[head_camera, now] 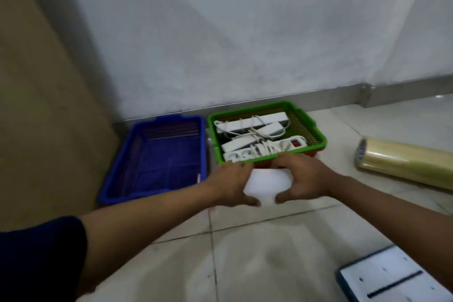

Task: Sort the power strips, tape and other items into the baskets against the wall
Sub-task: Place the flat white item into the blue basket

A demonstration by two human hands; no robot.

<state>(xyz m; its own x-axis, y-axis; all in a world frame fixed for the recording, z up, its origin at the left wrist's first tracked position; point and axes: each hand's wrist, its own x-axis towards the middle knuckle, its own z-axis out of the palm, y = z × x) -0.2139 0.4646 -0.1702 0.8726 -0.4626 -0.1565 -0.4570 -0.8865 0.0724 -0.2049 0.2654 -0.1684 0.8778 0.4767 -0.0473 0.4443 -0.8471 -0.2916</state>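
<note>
A green basket (316,133) stands against the wall and holds several white power strips (252,144) with coiled cords. It appears to rest on a red basket whose edge shows beneath it. To its left sits a blue basket (122,167) with nothing visible inside. Just in front of the green basket, my left hand (232,182) and my right hand (302,179) grip the two sides of a plain white box-like object (266,185), held just above the floor tiles.
A large roll of clear yellowish tape or film (404,162) lies on the floor at the right. A white flat panel with a dark frame (389,279) lies at the bottom right. A brown wall or board (36,105) closes the left side.
</note>
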